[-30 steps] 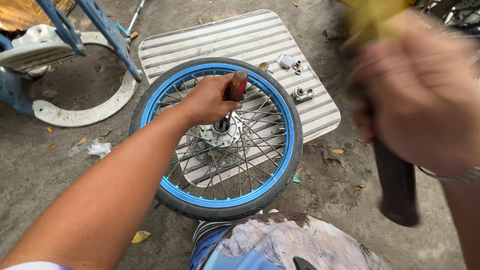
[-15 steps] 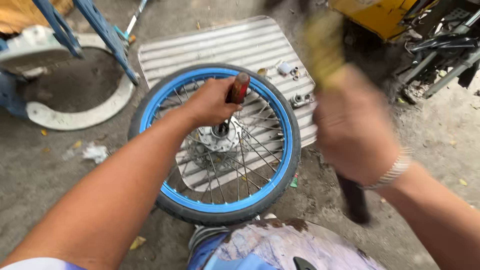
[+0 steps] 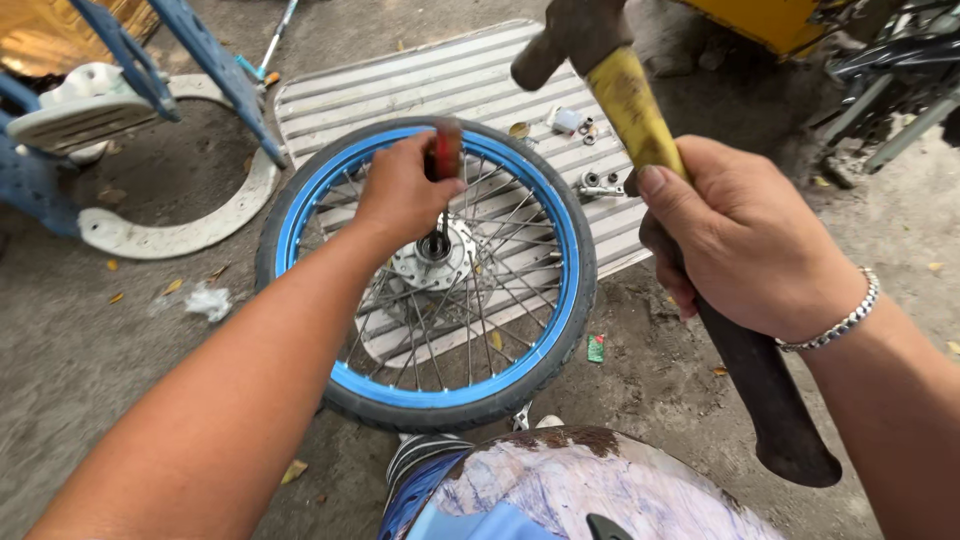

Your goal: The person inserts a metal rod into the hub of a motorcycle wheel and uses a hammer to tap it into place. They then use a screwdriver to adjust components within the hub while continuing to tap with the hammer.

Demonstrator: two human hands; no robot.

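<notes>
Dusty concrete ground, a ribbed metal sheet (image 3: 480, 75) laid flat, a spoked wheel (image 3: 425, 275) on top at centre frame.

Head view: the left hand (image 3: 400, 190) is clenched round a red-handled driver (image 3: 445, 150) stood upright on the hub (image 3: 432, 255); the right hand (image 3: 745, 235), at right of frame, grasps a hammer (image 3: 640, 110) raised above, its head at top centre. Judged from this, a good blow wants the driver kept plumb on the hub, fingers low and clear of its top, the strike square and short. 2 small metal fittings (image 3: 598, 182) lie on the sheet just beyond the blue rim; a white ring (image 3: 180, 235) sits at left.
</notes>
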